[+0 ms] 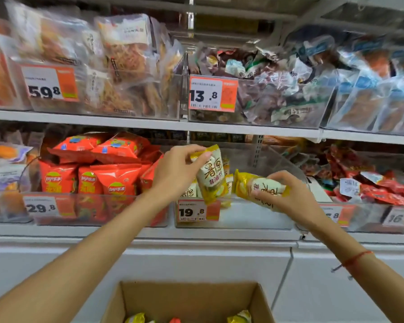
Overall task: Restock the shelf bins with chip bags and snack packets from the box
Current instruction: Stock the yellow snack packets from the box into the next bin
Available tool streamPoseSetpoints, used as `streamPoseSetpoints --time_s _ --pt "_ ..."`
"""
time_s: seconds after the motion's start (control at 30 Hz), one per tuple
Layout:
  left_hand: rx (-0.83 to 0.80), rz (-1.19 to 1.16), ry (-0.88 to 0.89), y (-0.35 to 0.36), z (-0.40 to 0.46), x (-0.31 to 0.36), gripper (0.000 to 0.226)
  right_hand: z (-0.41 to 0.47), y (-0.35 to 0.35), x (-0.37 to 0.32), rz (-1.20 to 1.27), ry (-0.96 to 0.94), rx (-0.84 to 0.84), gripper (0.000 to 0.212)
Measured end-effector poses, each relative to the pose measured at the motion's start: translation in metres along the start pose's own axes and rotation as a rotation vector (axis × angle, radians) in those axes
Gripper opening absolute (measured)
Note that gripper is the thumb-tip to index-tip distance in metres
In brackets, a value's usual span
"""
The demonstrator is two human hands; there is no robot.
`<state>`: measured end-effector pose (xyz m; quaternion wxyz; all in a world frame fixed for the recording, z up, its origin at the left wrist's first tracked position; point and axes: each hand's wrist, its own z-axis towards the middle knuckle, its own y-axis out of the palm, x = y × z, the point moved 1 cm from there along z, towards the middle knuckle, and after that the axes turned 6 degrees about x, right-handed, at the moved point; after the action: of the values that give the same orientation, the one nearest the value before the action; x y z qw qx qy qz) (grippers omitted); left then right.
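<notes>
- The clear bin (247, 220) with the 19.8 price tag (198, 211) sits on the lower shelf; it is the landmark for what follows.
- An upright yellow-and-white chip bag (212, 178) hangs over the bin's left front, its lower end just above the tag. The left hand (176, 170) pinches its top corner between thumb and curled fingers.
- A second yellow-and-white bag (260, 188) lies on its side over the bin's middle, its print upside down. The right hand (287, 197) has its fingers curled round the right end of this bag, above the bin's front wall.
- More bags of the same kind (191, 191) stand inside the bin at its left end, behind the held upright bag.
- Left of the bin, a neighbouring bin holds a pile of red chip bags (107, 169) with a 29.8 tag (41, 207) on its front.
- Right of the bin, another bin holds red snack packets (378, 183).
- Above the bin, on the upper shelf, a bin of mixed dark packets (273, 89) carries a 13.8 tag (212, 93).
- Below the bin, at the bottom edge, an open cardboard box (189, 297) shows a few yellow packets (240, 317) inside.
- A red string bracelet (357, 258) circles the right wrist.
</notes>
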<state>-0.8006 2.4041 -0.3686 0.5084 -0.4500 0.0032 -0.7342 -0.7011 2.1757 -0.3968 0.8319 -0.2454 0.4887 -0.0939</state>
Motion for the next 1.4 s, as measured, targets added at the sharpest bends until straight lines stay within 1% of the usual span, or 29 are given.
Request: streamPoseSetpoints --time_s 0.07,0.17,0.27,0.37,0.47,0.57,0.67,0.73,0.8,0.87,0.93,0.97,1.03,1.17,1.23,1.33,1.4 --pt "0.008 0.079 0.068 0.021 0.018 0.014 0.026 0.008 -0.005 0.006 -0.078 -0.082 0.135 0.036" --pt "-0.037 0.2 0.186 0.057 0.034 0.017 0.029 0.016 -0.012 0.018 -0.245 -0.118 0.256 0.04" --pt "-0.075 0.235 0.229 0.091 0.044 0.004 0.03 0.022 -0.015 0.029 -0.492 -0.146 0.296 0.047" --pt "-0.19 0.303 0.266 0.114 0.05 -0.011 0.032 0.031 -0.017 0.037 -0.576 -0.167 0.252 0.048" --pt "-0.337 0.459 0.332 0.12 0.054 -0.028 0.029 0.041 -0.009 0.045 -0.599 -0.19 0.167 0.053" --pt "-0.359 0.528 0.391 0.12 0.058 -0.037 0.027 0.049 0.011 0.058 -0.477 -0.209 0.124 0.054" --pt "-0.394 0.561 0.438 0.119 0.061 -0.042 0.035 0.053 0.027 0.071 -0.333 -0.135 0.152 0.052" --pt "-0.424 0.566 0.457 0.119 0.061 -0.04 0.046 0.054 0.031 0.077 -0.343 -0.099 0.173 0.052" --pt "-0.482 0.543 0.417 0.119 0.06 -0.036 0.06 0.055 0.031 0.081 -0.36 -0.079 0.169 0.052" --pt "-0.642 0.629 0.388 0.122 0.061 -0.034 0.071 0.055 0.03 0.083 -0.366 -0.064 0.157 0.052" --pt "-0.79 0.719 0.372 0.124 0.062 -0.035 0.075 0.057 0.03 0.084 -0.382 -0.053 0.152 0.051" --pt "-0.823 0.714 0.357 0.123 0.063 -0.037 0.072 0.057 0.03 0.084 -0.389 -0.049 0.149 0.05" --pt "-0.851 0.675 0.341 0.119 0.064 -0.038 0.065 0.058 0.03 0.084 -0.4 -0.048 0.141 0.05" --pt "-0.862 0.706 0.334 0.114 0.064 -0.039 0.07 0.06 0.03 0.083 -0.411 -0.044 0.134 0.049" --pt "-0.87 0.718 0.338 0.118 0.067 -0.04 0.066 0.06 0.029 0.082 -0.416 -0.041 0.129 0.049" --pt "-0.901 0.594 0.245 0.122 0.068 -0.04 0.068 0.058 0.029 0.08 -0.41 -0.038 0.119 0.049" --pt "-0.83 0.491 0.196 0.121 0.062 -0.045 0.074 0.057 0.028 0.08 -0.395 -0.042 0.105 0.049"
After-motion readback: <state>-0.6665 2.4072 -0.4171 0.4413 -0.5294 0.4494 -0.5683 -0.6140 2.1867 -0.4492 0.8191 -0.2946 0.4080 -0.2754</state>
